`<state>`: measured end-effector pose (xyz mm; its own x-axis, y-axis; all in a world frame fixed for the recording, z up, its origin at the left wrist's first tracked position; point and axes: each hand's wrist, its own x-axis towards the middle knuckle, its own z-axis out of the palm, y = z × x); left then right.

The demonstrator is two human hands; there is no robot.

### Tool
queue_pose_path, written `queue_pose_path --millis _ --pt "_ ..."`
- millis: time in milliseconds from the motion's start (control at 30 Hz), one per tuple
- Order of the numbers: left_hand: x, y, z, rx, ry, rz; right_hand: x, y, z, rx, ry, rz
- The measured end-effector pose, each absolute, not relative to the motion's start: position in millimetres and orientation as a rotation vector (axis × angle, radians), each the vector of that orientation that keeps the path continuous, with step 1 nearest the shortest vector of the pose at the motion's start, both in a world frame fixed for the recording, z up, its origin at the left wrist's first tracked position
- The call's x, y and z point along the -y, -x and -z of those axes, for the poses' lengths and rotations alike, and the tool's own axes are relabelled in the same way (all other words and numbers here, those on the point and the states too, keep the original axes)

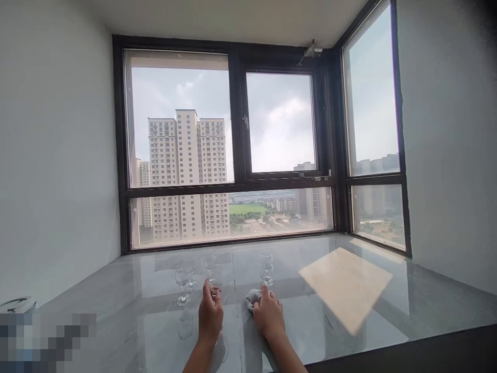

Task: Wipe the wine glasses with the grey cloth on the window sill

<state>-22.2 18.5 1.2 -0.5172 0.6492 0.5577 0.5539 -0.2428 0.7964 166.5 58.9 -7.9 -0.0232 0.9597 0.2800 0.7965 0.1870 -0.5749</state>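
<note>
Several clear stemmed wine glasses stand on a glossy grey marble sill (116,290). My left hand (210,314) reaches toward the base of one glass (210,270), its fingers curled near the foot. Two more glasses (183,282) stand just left of it. My right hand (268,314) rests on a small grey-white cloth (251,298), fingers closed over it. Another glass (266,268) stands upright just beyond that hand.
A large dark-framed corner window (237,181) rises behind the sill, with high-rise buildings outside. White walls close in left and right. A pale sunlit patch (345,285) lies on the sill at right. A round white object (17,304) sits at the far left.
</note>
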Motion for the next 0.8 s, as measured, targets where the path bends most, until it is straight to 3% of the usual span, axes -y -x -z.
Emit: queue_pose_path --millis 433,800 --pt "-22 23 5 -1.851 -1.509 -1.810 -58 -171 3 1.742 1.656 -0.262" --pt "-18 20 3 -1.825 -1.795 -1.597 -46 -169 10 1.771 1.076 -0.423"
